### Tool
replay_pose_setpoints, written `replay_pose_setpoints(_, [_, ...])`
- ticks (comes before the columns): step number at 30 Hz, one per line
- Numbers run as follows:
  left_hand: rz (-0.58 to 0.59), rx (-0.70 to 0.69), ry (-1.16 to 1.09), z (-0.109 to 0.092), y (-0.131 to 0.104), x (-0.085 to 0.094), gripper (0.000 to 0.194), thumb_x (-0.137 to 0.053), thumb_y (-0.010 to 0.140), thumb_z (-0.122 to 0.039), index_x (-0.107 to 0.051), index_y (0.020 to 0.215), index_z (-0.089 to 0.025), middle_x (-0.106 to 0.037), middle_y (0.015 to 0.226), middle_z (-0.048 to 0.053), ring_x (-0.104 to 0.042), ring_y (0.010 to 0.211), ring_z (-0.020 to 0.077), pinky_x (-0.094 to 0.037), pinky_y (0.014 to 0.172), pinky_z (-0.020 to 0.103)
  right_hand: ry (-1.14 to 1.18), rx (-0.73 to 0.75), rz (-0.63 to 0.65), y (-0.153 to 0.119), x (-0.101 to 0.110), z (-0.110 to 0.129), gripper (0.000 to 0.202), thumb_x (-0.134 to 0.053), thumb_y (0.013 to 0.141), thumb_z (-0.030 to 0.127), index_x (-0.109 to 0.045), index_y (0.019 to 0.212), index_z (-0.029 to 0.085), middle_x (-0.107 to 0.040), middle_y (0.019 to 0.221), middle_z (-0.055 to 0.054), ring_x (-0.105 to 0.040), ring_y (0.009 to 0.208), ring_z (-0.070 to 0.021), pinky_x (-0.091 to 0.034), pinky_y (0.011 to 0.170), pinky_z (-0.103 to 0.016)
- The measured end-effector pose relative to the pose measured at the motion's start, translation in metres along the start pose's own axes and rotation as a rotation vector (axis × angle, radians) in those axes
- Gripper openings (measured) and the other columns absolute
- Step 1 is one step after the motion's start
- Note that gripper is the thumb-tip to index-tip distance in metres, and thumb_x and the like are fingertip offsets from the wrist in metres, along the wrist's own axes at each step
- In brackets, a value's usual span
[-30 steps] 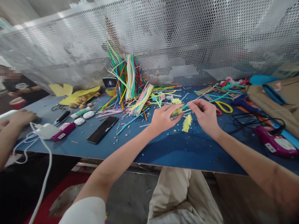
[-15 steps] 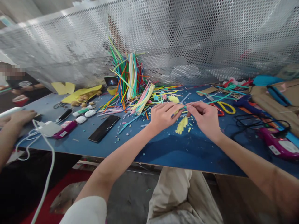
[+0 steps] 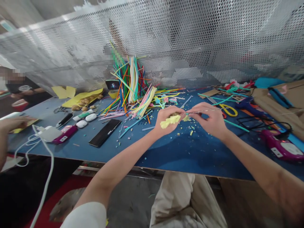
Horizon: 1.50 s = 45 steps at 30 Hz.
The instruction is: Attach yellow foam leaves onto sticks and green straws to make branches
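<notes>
Over the blue table, my left hand (image 3: 169, 119) is closed round a fluffy yellow piece (image 3: 171, 120), which lies across the back of its fingers. Its fingertips meet those of my right hand (image 3: 207, 120) at a small teal bit. My right hand pinches a thin twisted wire (image 3: 209, 110), which stretches off to the right. Behind my hands lie pink and blue fuzzy bits (image 3: 164, 99) and loose pipe cleaners. Small cut scraps are scattered beneath them.
A large bundle of coloured pipe cleaners (image 3: 133, 79) stands against the perforated metal screen (image 3: 190, 41). A black phone (image 3: 104, 133) lies left; yellow-handled scissors (image 3: 228, 110) and a purple device (image 3: 282, 147) are on the right. Another person's hand (image 3: 17, 123) is at far left.
The yellow piece that hung below my fingers now lies over my left hand. My right fingers show a thin wire running right. The other person's hand has moved, with something yellow under it.
</notes>
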<state>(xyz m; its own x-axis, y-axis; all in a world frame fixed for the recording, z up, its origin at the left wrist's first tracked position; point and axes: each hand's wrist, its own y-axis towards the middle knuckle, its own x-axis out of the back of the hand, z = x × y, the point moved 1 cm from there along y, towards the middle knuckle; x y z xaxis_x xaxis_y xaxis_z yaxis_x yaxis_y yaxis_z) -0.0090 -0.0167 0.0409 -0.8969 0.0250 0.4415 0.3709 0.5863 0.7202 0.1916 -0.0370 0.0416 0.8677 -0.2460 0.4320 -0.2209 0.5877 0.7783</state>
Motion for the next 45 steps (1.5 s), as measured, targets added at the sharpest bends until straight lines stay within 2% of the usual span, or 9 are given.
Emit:
replay_pose_setpoints(6, [0.14,0.511,-0.534,0.004,0.002,-0.004,0.022,-0.075,0.078,-0.038,-0.071,0.081,-0.017,-0.06,0.064,-0.003,-0.047,0.048,0.0059,-0.036,0.047,0.023,0.025,0.067,0.065,0.0,0.001,-0.001,0.006,-0.066,0.09,0.024,-0.071,0.092,0.026,-0.071,0.09,-0.003,-0.066,0.083,-0.0188,-0.053,0.075,-0.036])
replay_pose_setpoints(15, [0.419,0.779,-0.893,0.011,0.004,0.0,0.023,-0.076,0.074,-0.035,-0.069,0.075,-0.013,-0.058,0.064,-0.001,-0.048,0.049,0.0047,-0.034,0.045,0.02,0.099,0.004,0.114,-0.003,-0.002,0.003,0.006,-0.064,0.091,0.025,-0.07,0.092,0.024,-0.072,0.088,-0.003,-0.066,0.079,-0.0169,-0.052,0.067,-0.032])
replay_pose_setpoints(21, [0.482,0.479,-0.707,0.014,0.003,0.008,0.047,-0.06,0.085,-0.056,-0.072,0.1,-0.013,-0.074,0.1,0.012,-0.069,0.068,0.0174,-0.054,0.068,0.031,0.219,-0.278,-0.035,-0.007,-0.009,0.001,0.009,-0.065,0.089,0.03,-0.068,0.086,0.022,-0.07,0.082,-0.002,-0.063,0.067,-0.014,-0.05,0.06,-0.03])
replay_pose_setpoints(25, [0.303,0.249,-0.431,0.018,-0.003,0.01,0.052,-0.053,0.089,-0.056,-0.065,0.122,-0.018,-0.074,0.105,0.01,-0.07,0.073,0.0167,-0.055,0.07,0.031,0.381,-0.419,-0.168,-0.006,-0.012,-0.008,0.013,-0.067,0.087,0.035,-0.067,0.084,0.022,-0.068,0.08,-0.002,-0.06,0.065,-0.0136,-0.05,0.061,-0.03])
replay_pose_setpoints(30, [-0.022,-0.208,0.325,0.02,-0.007,0.012,0.063,-0.075,0.074,-0.052,-0.063,0.128,-0.023,-0.072,0.115,0.008,-0.068,0.099,0.0219,-0.051,0.091,0.037,0.547,-0.618,-0.245,-0.005,-0.015,-0.017,0.02,-0.072,0.082,0.042,-0.067,0.081,0.023,-0.063,0.073,0.0,-0.049,0.055,-0.0112,-0.043,0.051,-0.028])
replay_pose_setpoints(33, [-0.136,-0.266,0.578,0.019,-0.004,0.013,0.05,-0.075,0.077,-0.048,-0.068,0.121,-0.025,-0.072,0.113,0.008,-0.063,0.105,0.0238,-0.045,0.097,0.04,0.502,-0.596,-0.254,-0.006,-0.015,-0.015,0.018,-0.072,0.082,0.039,-0.07,0.082,0.021,-0.065,0.073,-0.001,-0.053,0.058,-0.0118,-0.046,0.056,-0.029])
replay_pose_setpoints(35, [-0.1,-0.29,0.684,0.016,-0.003,0.013,0.041,-0.072,0.08,-0.045,-0.07,0.118,-0.03,-0.072,0.112,0.005,-0.062,0.106,0.024,-0.041,0.097,0.041,0.437,-0.557,-0.248,-0.006,-0.015,-0.011,0.017,-0.071,0.084,0.037,-0.071,0.083,0.02,-0.067,0.073,-0.001,-0.06,0.063,-0.0137,-0.05,0.064,-0.03])
replay_pose_setpoints(41, [0.006,-0.312,0.716,0.006,-0.006,0.008,0.049,-0.07,0.083,-0.037,-0.062,0.13,-0.031,-0.071,0.121,0.003,-0.061,0.106,0.0237,-0.038,0.094,0.041,0.318,-0.538,-0.211,-0.008,-0.016,0.004,0.022,-0.07,0.085,0.041,-0.072,0.085,0.019,-0.074,0.078,-0.005,-0.071,0.075,-0.021,-0.056,0.078,-0.037])
replay_pose_setpoints(45, [-0.002,-0.332,0.697,0.005,-0.007,0.005,0.035,-0.065,0.088,-0.035,-0.067,0.123,-0.03,-0.074,0.113,0.002,-0.063,0.098,0.0212,-0.039,0.091,0.039,0.298,-0.521,-0.159,-0.01,-0.02,0.009,0.023,-0.068,0.087,0.041,-0.073,0.088,0.019,-0.076,0.081,-0.006,-0.072,0.076,-0.0219,-0.057,0.08,-0.039])
